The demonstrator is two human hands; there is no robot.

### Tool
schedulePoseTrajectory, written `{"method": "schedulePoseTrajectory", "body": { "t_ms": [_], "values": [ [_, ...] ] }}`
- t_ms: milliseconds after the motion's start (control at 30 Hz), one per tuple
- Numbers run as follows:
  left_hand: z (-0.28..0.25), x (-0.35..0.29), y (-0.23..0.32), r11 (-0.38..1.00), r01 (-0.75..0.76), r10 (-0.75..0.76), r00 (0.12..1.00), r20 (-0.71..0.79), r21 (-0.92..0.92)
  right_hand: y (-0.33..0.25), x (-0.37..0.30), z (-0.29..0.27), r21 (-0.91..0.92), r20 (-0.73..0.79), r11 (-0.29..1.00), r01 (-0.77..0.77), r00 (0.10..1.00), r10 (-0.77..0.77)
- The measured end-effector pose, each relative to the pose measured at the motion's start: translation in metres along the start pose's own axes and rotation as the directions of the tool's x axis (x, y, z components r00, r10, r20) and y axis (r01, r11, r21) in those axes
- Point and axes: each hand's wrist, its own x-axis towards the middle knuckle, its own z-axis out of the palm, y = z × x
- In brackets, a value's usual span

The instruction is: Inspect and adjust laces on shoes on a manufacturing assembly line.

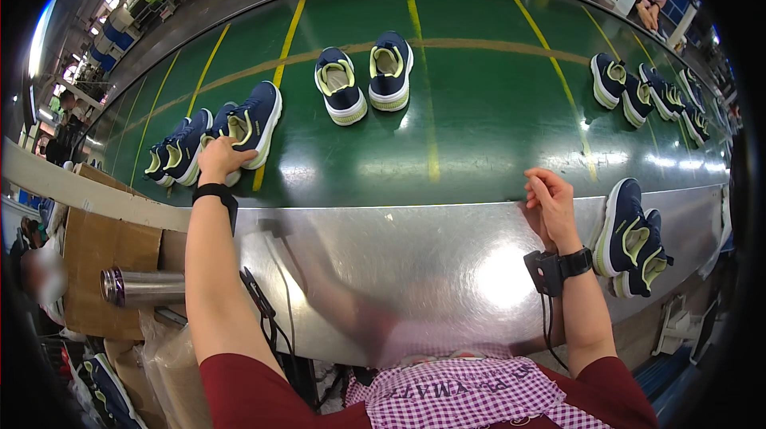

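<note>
Left hand [219, 159] at navy sneaker [262, 116], toe away, axis aslant

Desk [415, 242]: bare sheet metal, smooth, semi-polished, throwing a hard glare from where I stand. Belt [495, 110]: looks like smooth green plastic or rubber, glossy, light streaks on it. Shoes [259, 114]: matt fabric-look uppers, soft cloth-like linings; soles [349, 115] read as moulded rubber or foam, ribbed at the heel. Flask [152, 289]: satin metal, shinier purple ring. Cardboard [108, 261]: matt brown paper. Bag [171, 361]: thin clear plastic, crinkled. Apron [463, 397]: checked cloth, matt. Sleeve [247, 393]: matt cloth.
</note>
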Motion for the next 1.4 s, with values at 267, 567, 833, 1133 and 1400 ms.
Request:
{"method": "schedulePoseTrajectory", "body": {
  "t_ms": [267, 567, 833, 1133, 1400],
  "values": [
    [-0.020, -0.129, 0.057, 0.936, 0.002, -0.089, 0.969, -0.231, -0.351, -0.004, 0.000, 0.003, 0.035, 0.053, 0.999, -0.002, 0.999, 0.000],
    [-0.007, -0.304, 0.164, 0.818, -0.560, 0.342, 0.657, -0.672, -0.132, -0.022, -0.007, 0.006, 0.228, 0.320, 0.968, -0.102, 0.947, 0.024],
    [0.001, -0.340, 0.222, 0.705, -0.693, 0.476, 0.621, -0.622, -0.152, -0.026, -0.013, 0.009, 0.480, 0.447, 0.852, -0.208, 0.894, -0.034],
    [0.005, -0.350, 0.223, 0.707, -0.690, 0.474, 0.626, -0.619, -0.157, -0.026, -0.017, 0.010, 0.564, 0.467, 0.778, -0.277, 0.884, -0.024],
    [0.005, -0.351, 0.222, 0.670, -0.722, 0.490, 0.605, -0.627, -0.173, -0.026, -0.017, 0.012, 0.595, 0.473, 0.741, -0.311, 0.881, -0.010]
  ]
}}
